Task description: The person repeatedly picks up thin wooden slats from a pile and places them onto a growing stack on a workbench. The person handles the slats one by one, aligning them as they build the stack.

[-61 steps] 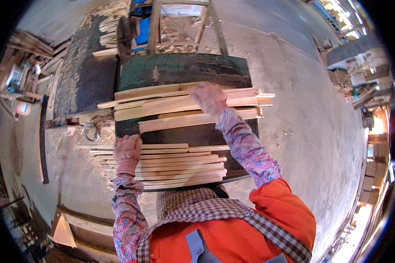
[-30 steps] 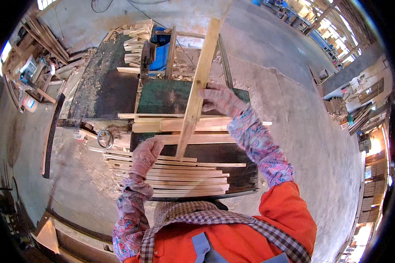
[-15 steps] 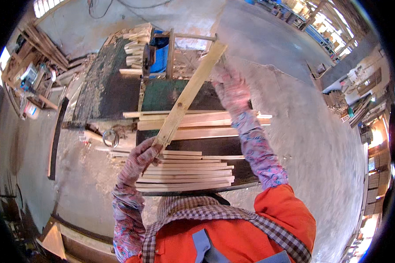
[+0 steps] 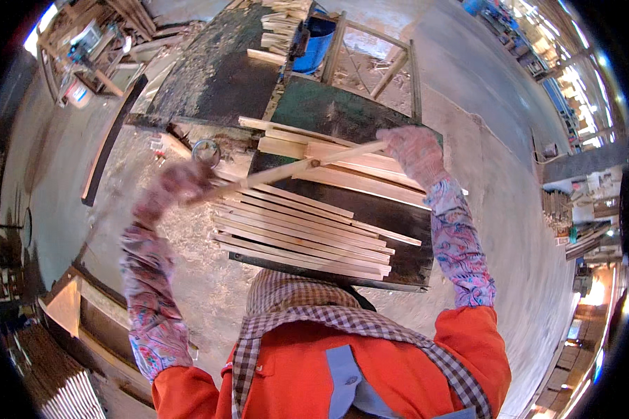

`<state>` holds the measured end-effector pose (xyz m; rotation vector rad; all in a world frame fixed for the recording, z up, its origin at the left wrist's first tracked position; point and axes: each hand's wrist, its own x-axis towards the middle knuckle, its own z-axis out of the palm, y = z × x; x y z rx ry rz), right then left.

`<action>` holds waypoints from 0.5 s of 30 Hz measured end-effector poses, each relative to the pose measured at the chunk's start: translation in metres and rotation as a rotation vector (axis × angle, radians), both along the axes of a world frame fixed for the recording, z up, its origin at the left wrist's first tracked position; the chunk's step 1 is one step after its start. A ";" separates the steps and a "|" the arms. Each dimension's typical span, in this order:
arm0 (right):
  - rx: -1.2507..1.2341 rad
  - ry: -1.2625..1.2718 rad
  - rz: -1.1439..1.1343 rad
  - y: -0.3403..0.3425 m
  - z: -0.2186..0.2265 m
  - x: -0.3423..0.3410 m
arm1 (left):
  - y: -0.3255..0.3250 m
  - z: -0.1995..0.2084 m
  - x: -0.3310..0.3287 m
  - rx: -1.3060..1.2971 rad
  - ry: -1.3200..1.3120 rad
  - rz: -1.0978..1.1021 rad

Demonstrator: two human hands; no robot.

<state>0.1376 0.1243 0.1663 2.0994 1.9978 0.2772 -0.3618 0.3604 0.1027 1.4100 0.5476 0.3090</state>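
Note:
A wooden strip is held slantwise above the dark workbench, its right end higher in the picture than its left. My left hand, smeared by motion, is closed around the left end. My right hand grips the right end. Below the held strip, several pale strips lie side by side along the near part of the bench. Behind it are further strips and wider slats, partly covered by the held strip and my right hand.
A shaving-strewn dark table adjoins at the far left, with stacked wood pieces at its edge. Beyond the bench are a blue barrel and a wooden frame. A metal ring sits near my left hand.
The strip has swung from steeply upright to nearly level. My left hand moved left, and my right hand, formerly near the strip's far end, now grips it. The view has shifted and turned.

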 end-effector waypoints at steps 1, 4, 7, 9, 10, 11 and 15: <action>-0.152 0.044 -0.017 -0.001 -0.002 -0.009 | 0.023 -0.006 -0.035 0.168 -0.019 0.194; -0.246 0.096 -0.101 -0.025 -0.044 -0.008 | 0.024 0.054 -0.054 0.300 0.037 0.777; -0.235 0.270 -0.106 -0.029 -0.071 -0.018 | -0.002 0.049 -0.080 0.222 -0.042 0.820; -0.259 0.337 -0.120 -0.023 -0.082 -0.034 | -0.034 0.021 -0.072 0.127 -0.149 0.801; -0.247 0.376 -0.103 -0.021 -0.088 -0.042 | -0.049 -0.001 -0.074 0.094 -0.177 0.778; -0.239 0.414 -0.094 -0.020 -0.092 -0.048 | -0.065 -0.019 -0.064 -0.001 -0.209 0.776; -0.186 0.445 0.001 -0.015 -0.128 -0.057 | -0.135 -0.050 -0.007 -0.130 -0.221 0.633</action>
